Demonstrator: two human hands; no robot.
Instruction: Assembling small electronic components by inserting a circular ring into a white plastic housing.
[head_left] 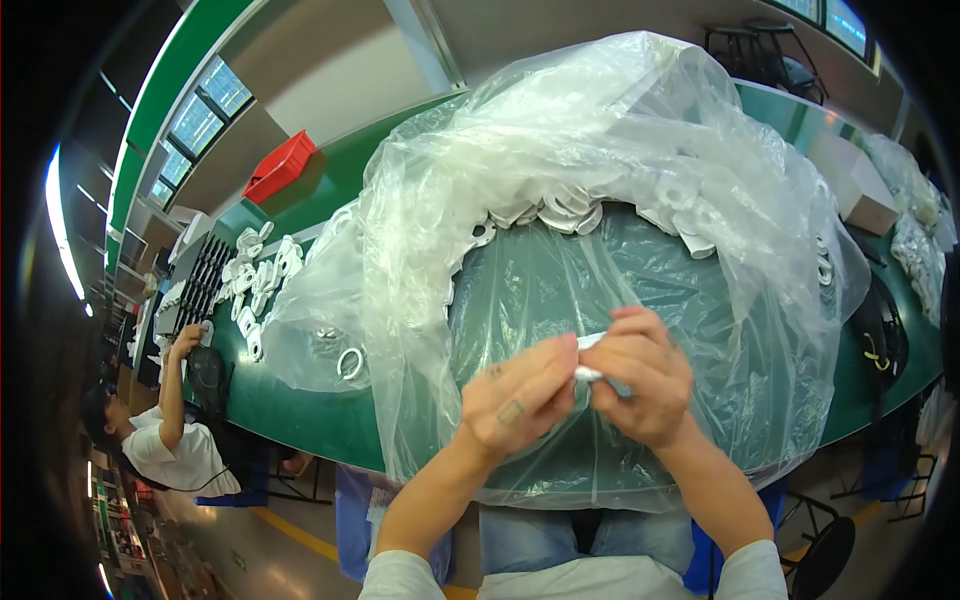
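Note:
Both my hands meet over the near middle of a green table. Between them is a small white part (588,373), mostly hidden by the fingers, so its full shape does not show. My left hand (515,398) pinches its left side, and my right hand (643,378) grips it from the right. Beneath them a large clear plastic bag (640,450) lies spread flat across the tabletop. Farther back the bag rises in crumpled folds around a curved heap of white plastic parts (572,208), some of them with round holes.
More white parts (257,285) lie on the table at left, beside black racks (208,275). A co-worker (190,440) sits there, one arm raised. A red bin (280,167) stands at far left; a white box (853,183) and bagged items (912,235) are at right.

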